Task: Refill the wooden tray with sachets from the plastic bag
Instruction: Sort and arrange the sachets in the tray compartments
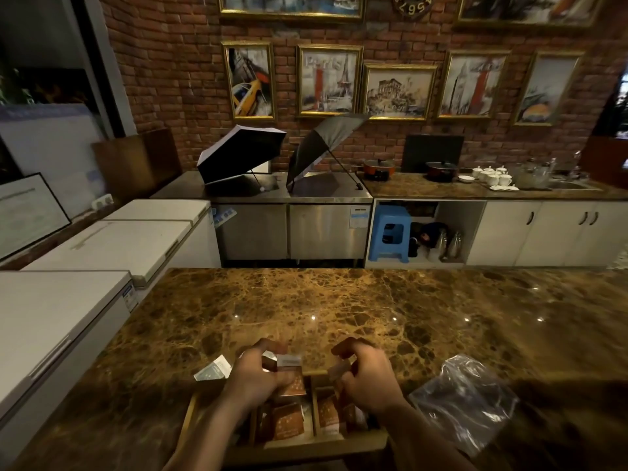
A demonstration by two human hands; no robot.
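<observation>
A wooden tray (306,448) with compartments sits at the near edge of the marble counter, under both hands. Brown sachets (288,423) lie in its middle and right compartments. My left hand (258,375) hovers over the tray's left half, holding a few sachets, brown and silvery, between fingers and thumb. My right hand (368,379) is over the tray's right half, fingers closed on a brown sachet. A clear plastic bag (465,402) lies crumpled on the counter to the right of the tray. Two silvery sachets (212,368) lie loose on the counter left of my left hand.
The brown marble counter (339,307) stretches ahead and to the right. White chest freezers (68,300) stand to the left. Across the aisle are steel cabinets with two open umbrellas (244,151), a blue stool (389,232), pots and cups.
</observation>
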